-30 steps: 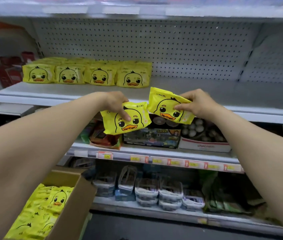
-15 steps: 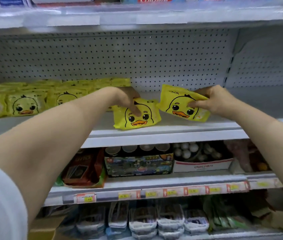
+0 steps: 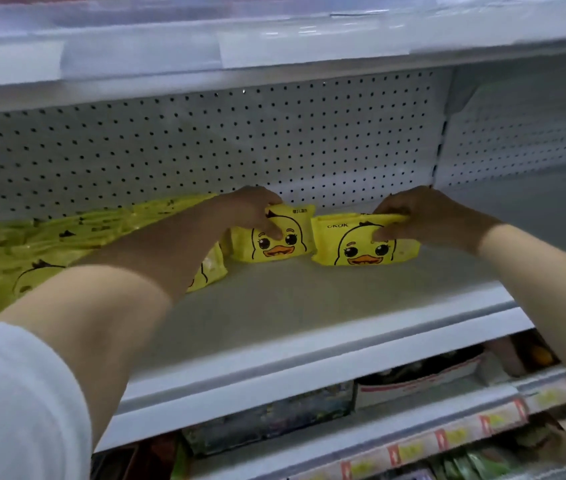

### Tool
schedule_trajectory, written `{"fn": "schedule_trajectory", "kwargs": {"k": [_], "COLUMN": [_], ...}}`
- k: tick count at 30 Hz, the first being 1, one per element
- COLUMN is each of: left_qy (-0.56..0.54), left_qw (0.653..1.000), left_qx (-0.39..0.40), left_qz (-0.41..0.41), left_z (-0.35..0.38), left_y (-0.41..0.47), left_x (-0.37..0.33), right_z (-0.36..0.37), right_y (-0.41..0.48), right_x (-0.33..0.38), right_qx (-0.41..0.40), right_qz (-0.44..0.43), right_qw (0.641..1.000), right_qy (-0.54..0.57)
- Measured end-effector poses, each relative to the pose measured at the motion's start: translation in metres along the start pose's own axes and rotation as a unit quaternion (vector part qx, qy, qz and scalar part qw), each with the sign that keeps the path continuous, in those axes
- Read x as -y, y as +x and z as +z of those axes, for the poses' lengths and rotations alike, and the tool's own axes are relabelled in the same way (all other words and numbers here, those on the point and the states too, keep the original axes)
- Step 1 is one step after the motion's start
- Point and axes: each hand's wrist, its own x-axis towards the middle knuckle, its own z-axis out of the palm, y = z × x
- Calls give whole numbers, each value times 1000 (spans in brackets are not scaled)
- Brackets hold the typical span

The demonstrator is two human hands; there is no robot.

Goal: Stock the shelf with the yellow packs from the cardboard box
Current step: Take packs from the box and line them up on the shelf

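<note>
**Yellow duck packs held upright in front of the pegboard**

Yellow plastic shows twice at mid-frame: two soft packs printed with a cartoon duck face stand on their lower edges on the white metal shelf deck [image 3: 292,306], just in front of the white perforated pegboard back panel [image 3: 205,143]. The left hand [image 3: 253,213] grips the left duck pack [image 3: 274,245], with the thumb pressed on the printed face and the other fingers curled over the top edge towards the pegboard. The right hand [image 3: 423,216] pinches the right duck pack [image 3: 361,249] the same way, thumb on the front and fingers wrapped over the top. The two packs sit side by side, faces turned away from the pegboard. Their inner edges meet or very nearly meet, and which cannot be told.

Along the foot of the pegboard, further left, lies a blurred row of more yellow duck packs [image 3: 32,244], partly hidden by the left forearm; the nearest one is just beside the left duck pack. A white sleeve [image 3: 15,403] covers the left upper arm.

Above the pegboard runs the pale front edge of a higher shelf [image 3: 274,53]. Below the deck that meets the pegboard, a lower tier holds blurred printed cartons [image 3: 274,417] behind a strip of red and yellow price labels [image 3: 447,441].
</note>
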Motion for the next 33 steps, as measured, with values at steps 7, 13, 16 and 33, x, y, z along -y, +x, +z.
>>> {"fn": "schedule_trajectory", "kwargs": {"k": [7,13,16,33], "left_qy": [34,141,199,-209], "left_qw": [994,975,960,955], "left_qx": [-100,-173,-198,-156], "left_qz": [-4,10,14,141], "left_z": [4,6,5,17], "left_y": [43,54,57,17], "left_x": [39,53,52,20], "right_z": [13,20,24,47], "right_y": [40,62,69,99], "right_x": [-6,3,5,23], "right_qx": [10,13,13,-15], "right_qz": [11,-7,-14,-23], "right_qw": [1000,1000,1000,995], "right_qy": [5,-3,-1,95]}}
